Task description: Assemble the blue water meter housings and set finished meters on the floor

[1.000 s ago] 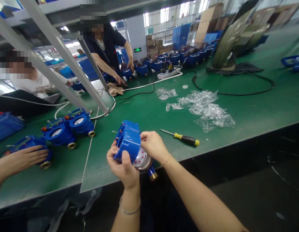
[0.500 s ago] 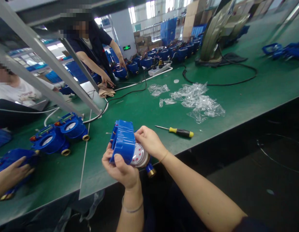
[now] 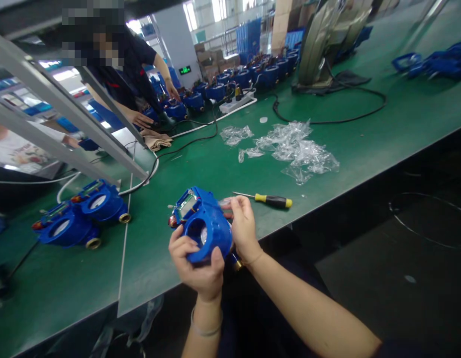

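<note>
A blue water meter housing (image 3: 212, 221) is held tilted over the bench's front edge, its round opening facing me. A circuit board with a small display (image 3: 188, 206) and red-tipped parts sit on its far left side. Inside the opening, part of a white dial (image 3: 204, 235) shows. My left hand (image 3: 200, 268) is closed round the housing's lower left, thumb at the front. My right hand (image 3: 245, 226) grips the meter's right side, fingers bent; a blurry, see-through bit shows by its fingertips. Below it a brass threaded end (image 3: 237, 265) sticks out.
A yellow-black screwdriver (image 3: 273, 200) lies behind my right hand. Crumpled clear plastic bags (image 3: 305, 149) are spread further back. Two assembled blue meters (image 3: 71, 228) stand on the left by slanted metal posts (image 3: 77, 114). A co-worker (image 3: 118, 74) stands at a row of meters.
The housing has turned so its round opening and circuit board face me. At the left edge, another person's hand and a blue meter have gone from view.
</note>
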### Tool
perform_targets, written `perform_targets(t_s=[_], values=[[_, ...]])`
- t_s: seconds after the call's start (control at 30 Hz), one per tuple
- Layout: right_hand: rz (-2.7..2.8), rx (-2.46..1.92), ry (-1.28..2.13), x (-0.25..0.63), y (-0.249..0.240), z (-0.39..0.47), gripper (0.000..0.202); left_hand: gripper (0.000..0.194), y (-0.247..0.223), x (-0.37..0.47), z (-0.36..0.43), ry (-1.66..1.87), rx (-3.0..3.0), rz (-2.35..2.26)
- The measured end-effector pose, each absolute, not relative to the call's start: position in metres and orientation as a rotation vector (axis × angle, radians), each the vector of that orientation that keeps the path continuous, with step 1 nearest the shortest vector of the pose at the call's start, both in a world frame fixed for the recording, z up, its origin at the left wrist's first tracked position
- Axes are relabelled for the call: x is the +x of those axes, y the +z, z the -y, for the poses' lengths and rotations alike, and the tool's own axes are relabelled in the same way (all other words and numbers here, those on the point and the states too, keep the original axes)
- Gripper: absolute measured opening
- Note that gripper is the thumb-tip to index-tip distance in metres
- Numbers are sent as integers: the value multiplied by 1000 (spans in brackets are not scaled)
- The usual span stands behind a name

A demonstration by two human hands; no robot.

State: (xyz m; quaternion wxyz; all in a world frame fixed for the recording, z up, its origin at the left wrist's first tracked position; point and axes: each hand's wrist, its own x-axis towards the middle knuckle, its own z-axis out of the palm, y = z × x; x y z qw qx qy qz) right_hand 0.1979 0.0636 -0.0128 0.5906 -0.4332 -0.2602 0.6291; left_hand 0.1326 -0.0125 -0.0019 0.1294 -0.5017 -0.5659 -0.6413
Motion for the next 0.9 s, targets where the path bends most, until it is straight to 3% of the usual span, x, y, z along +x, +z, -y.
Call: perform_targets(t_s=[0.33,0.43,0.53,0.73,0.9], values=[[319,-913,1551,230,-23,-63,30,40,-1,117,27,-1474,-1969,1754],[243,-960,1398,250,-18,-56,31,67,-15,127,39,-1548,-1854,1803],[413,-1008,1557,256,-16,-34,38,82,-31,149,47,-1583,-1613,2111],[777,-1244,1657,238,-34,-6,57,68,-44,159,41,-1669,-1416,2370],[1043,-950,1913,201,-28,-21,45,55,-40,120,54,-1798,-1057,2363]])
